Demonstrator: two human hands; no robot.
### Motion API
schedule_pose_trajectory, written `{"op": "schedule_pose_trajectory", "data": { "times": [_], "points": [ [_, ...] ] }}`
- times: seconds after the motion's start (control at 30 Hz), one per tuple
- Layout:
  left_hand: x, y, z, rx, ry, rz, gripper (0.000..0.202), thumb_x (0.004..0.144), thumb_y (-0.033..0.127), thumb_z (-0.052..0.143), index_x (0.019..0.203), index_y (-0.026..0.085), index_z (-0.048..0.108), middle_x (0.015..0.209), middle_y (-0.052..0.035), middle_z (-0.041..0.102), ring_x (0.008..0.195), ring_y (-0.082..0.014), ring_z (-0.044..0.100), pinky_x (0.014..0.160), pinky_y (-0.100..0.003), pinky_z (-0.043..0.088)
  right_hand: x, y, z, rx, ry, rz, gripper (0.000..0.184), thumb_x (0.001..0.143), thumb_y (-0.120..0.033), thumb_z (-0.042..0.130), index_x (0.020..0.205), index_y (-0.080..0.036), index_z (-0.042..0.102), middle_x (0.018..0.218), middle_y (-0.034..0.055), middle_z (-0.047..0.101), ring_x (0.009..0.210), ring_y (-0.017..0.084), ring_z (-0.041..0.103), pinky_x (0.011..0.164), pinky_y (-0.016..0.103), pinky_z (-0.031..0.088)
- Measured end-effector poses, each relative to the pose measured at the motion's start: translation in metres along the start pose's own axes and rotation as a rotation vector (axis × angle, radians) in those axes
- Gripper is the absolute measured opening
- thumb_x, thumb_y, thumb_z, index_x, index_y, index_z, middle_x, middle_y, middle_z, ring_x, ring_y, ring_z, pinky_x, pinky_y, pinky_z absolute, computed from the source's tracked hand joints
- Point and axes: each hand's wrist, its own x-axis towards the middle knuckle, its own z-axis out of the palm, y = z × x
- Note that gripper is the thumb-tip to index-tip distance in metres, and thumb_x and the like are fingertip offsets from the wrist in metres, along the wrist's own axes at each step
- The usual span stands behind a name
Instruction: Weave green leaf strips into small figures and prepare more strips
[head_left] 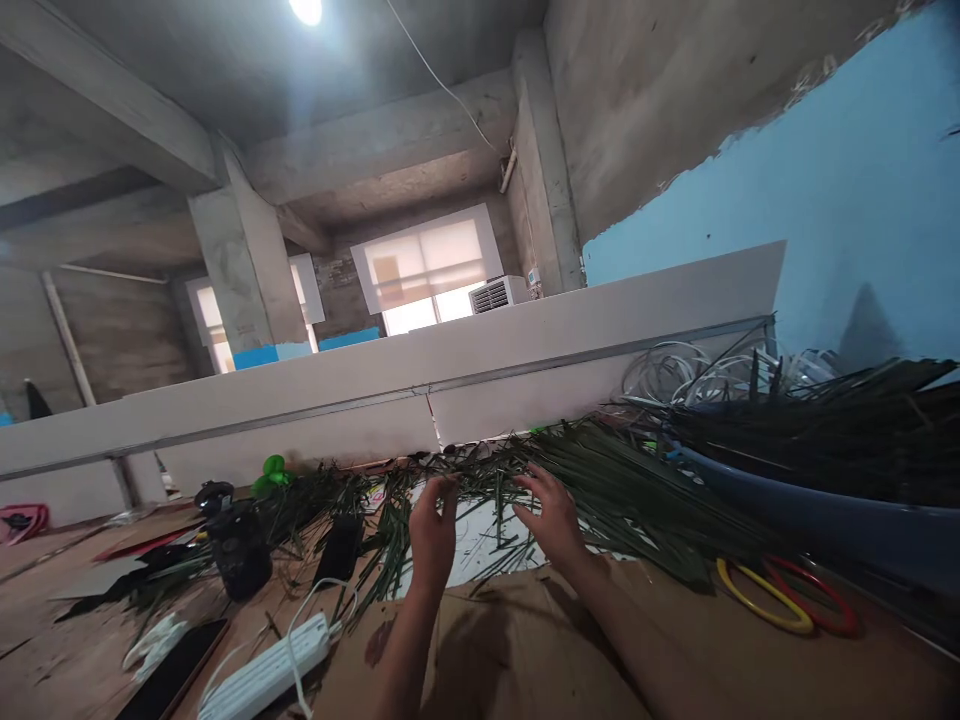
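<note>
My left hand point(433, 530) is curled at the thin strips of a green palm frond point(600, 490), and I cannot tell whether it grips them. My right hand point(551, 515) hovers over the same pile with its fingers spread, touching the strips or very close to them. The frond pile runs across the wooden tabletop point(60, 620), with loose strands scattered on a white sheet point(480, 545) under my hands. A dark bundle of fronds point(810, 430) lies in a blue basin point(810, 520) to my right.
A white power strip point(266, 665) with its cord and a black phone point(172, 670) lie at front left. A black jar point(238, 550) stands beyond them. Yellow and red rings point(765, 597) lie at right. A white partition point(375, 390) runs behind, with coiled white cables point(697, 372).
</note>
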Motion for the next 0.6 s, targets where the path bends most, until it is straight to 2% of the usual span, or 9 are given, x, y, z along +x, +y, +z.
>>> {"op": "schedule_pose_trajectory", "data": {
  "times": [0.07, 0.2, 0.3, 0.47, 0.6],
  "points": [
    [-0.01, -0.013, 0.007, 0.074, -0.043, -0.002, 0.012, 0.084, 0.037, 0.066, 0.083, 0.025, 0.067, 0.092, -0.0046, 0.071, 0.093, -0.0242, 0.061, 0.087, -0.031, 0.042, -0.002, -0.005, -0.001, -0.02, 0.007, -0.018, 0.032, 0.069, -0.019, 0.067, 0.1, -0.023, 0.074, 0.13, 0.0113, 0.064, 0.126, 0.034, 0.049, 0.11, 0.05, 0.029],
    [-0.03, -0.048, 0.021, 0.164, -0.154, -0.054, 0.005, 0.079, 0.026, 0.062, 0.076, 0.023, 0.065, 0.076, -0.0022, 0.068, 0.074, -0.0215, 0.059, 0.073, -0.029, 0.043, -0.006, -0.011, -0.002, -0.014, -0.027, -0.033, 0.017, 0.074, -0.023, 0.063, 0.087, -0.021, 0.073, 0.097, 0.0097, 0.071, 0.101, 0.031, 0.06, 0.098, 0.047, 0.04],
    [-0.04, -0.065, 0.025, 0.206, -0.216, -0.084, 0.006, 0.077, 0.022, 0.059, 0.076, 0.022, 0.066, 0.074, -0.0021, 0.068, 0.072, -0.021, 0.058, 0.07, -0.029, 0.042, -0.009, -0.01, 0.001, 0.034, -0.083, -0.002, 0.018, 0.075, -0.027, 0.061, 0.086, -0.02, 0.074, 0.092, 0.0093, 0.073, 0.091, 0.028, 0.063, 0.089, 0.042, 0.046],
    [-0.046, -0.064, 0.025, 0.242, -0.274, -0.085, 0.008, 0.078, 0.024, 0.06, 0.077, 0.023, 0.068, 0.078, -0.0031, 0.07, 0.077, -0.0224, 0.056, 0.074, -0.032, 0.04, -0.013, -0.004, 0.011, 0.158, -0.196, 0.093, 0.028, 0.074, -0.037, 0.064, 0.091, -0.018, 0.077, 0.091, 0.009, 0.077, 0.084, 0.026, 0.068, 0.079, 0.037, 0.052],
    [-0.049, -0.061, 0.028, 0.224, -0.294, -0.096, 0.009, 0.078, 0.024, 0.062, 0.078, 0.023, 0.07, 0.078, -0.0035, 0.07, 0.077, -0.0227, 0.056, 0.075, -0.033, 0.04, -0.013, 0.001, 0.014, 0.224, -0.225, 0.154, 0.031, 0.073, -0.045, 0.067, 0.081, -0.017, 0.078, 0.084, 0.0097, 0.078, 0.083, 0.027, 0.069, 0.079, 0.037, 0.052]
  ]
}}
